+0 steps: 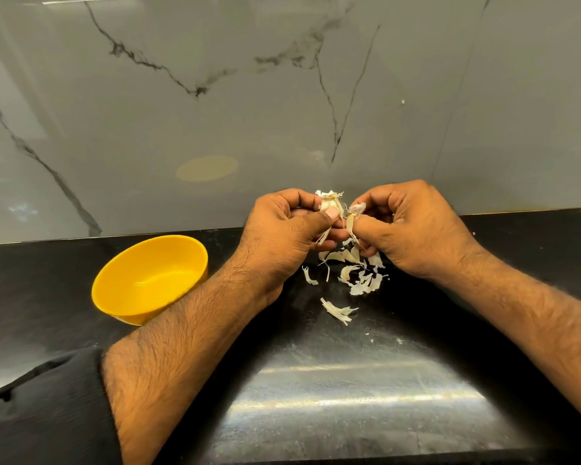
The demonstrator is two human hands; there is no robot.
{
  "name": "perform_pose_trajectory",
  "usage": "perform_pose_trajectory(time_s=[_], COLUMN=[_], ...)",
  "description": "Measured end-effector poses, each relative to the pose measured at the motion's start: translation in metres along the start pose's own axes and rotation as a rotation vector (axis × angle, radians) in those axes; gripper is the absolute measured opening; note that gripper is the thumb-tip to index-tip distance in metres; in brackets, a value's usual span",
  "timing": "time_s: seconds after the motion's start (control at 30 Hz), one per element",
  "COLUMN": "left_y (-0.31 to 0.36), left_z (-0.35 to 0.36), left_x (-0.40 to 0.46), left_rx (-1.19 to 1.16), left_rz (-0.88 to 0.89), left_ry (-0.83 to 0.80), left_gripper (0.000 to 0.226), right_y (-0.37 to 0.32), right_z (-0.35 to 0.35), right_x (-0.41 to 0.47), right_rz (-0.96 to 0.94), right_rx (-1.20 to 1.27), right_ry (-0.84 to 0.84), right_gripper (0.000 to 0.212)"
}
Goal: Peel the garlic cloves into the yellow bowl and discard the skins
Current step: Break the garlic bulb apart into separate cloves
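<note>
Several skins (359,276) litter the counter (332,380) nearest me; above them my left hand (282,226) grips the garlic (329,204), my right hand (413,229) pinches its skin. Tugging hard could fling cloves past the yellow bowl (148,280).

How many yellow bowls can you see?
1. The round yellow plastic bowl sits on the black countertop, beside the left forearm, left of the papery garlic skins. It looks empty. No other bowl shows.
</note>
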State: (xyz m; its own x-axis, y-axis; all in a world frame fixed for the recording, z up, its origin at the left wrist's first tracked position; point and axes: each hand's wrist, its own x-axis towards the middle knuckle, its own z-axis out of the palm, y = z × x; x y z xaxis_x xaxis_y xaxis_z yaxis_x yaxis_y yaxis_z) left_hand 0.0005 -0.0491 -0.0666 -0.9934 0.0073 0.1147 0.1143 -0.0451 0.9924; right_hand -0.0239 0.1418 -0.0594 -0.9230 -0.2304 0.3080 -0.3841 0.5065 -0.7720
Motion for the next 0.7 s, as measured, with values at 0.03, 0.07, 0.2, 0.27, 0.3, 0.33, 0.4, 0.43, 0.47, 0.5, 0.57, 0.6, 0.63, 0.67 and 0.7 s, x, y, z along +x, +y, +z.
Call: perform_pose_trajectory(time_s=[0.03,0.07,0.2,0.27,0.3,0.33,0.4,0.43,0.47,0.5,0.57,0.6,0.63,0.67,0.7], left_y=[0.0,0.0,0.0,0.001,0.0,0.0,-0.001,-0.002,-0.003,-0.003,-0.003,-0.002,-0.001,-0.001,-0.001], left_z=[0.0,0.001,0.0,-0.003,-0.004,-0.005,-0.006,-0.007,-0.007,-0.007,-0.008,-0.008,-0.009,-0.009,-0.011], left_x=[0.0,0.0,0.002,0.004,0.004,0.005,0.006,0.007,0.007,0.007,0.007,0.006,0.006,0.006,0.007], left_rx=[0.001,0.002,0.039,0.063,0.072,0.083,0.108,0.12,0.129,0.135,0.132,0.129,0.129,0.129,0.127], left_rz=[0.003,0.005,0.007,0.008,0.007,0.004,-0.003,-0.006,-0.007,-0.008,-0.013,-0.016,-0.02,-0.023,-0.025], left_ry=[0.008,0.014,0.038,0.069,0.082,0.088,0.09,0.09,0.092,0.095,0.106,0.111,0.118,0.124,0.128], left_gripper=[0.014,0.014,0.014,0.014,0.014,0.013,0.011,0.01,0.009,0.007,0.005,0.004,0.004,0.004,0.004], right_y=[-0.001,-0.001,0.0,0.0,0.0,0.0,0.0,0.0,0.0,-0.001,-0.002,-0.002,-0.001,0.0,0.002], right_z=[0.001,0.002,0.003,0.002,0.002,0.003,0.006,0.009,0.012,0.014,0.018,0.018,0.017,0.015,0.012], right_x=[0.0,0.0,0.004,0.006,0.006,0.006,0.005,0.005,0.005,0.005,0.005,0.004,0.004,0.004,0.004], right_rz=[-0.011,-0.02,-0.038,-0.02,-0.01,-0.007,-0.019,-0.026,-0.035,-0.038,-0.06,-0.073,-0.076,-0.094,-0.1], right_rx=[-0.018,-0.055,-0.296,-0.385,-0.433,-0.487,-0.611,-0.67,-0.718,-0.764,-0.811,-0.815,-0.81,-0.78,-0.733], right_ry=[0.01,0.026,0.05,-0.005,-0.041,-0.074,-0.135,-0.166,-0.193,-0.222,-0.249,-0.242,-0.24,-0.224,-0.205], right_gripper=[0.006,0.006,0.008,0.01,0.011,0.012,0.014,0.016,0.016,0.017,0.019,0.019,0.019,0.017,0.014])
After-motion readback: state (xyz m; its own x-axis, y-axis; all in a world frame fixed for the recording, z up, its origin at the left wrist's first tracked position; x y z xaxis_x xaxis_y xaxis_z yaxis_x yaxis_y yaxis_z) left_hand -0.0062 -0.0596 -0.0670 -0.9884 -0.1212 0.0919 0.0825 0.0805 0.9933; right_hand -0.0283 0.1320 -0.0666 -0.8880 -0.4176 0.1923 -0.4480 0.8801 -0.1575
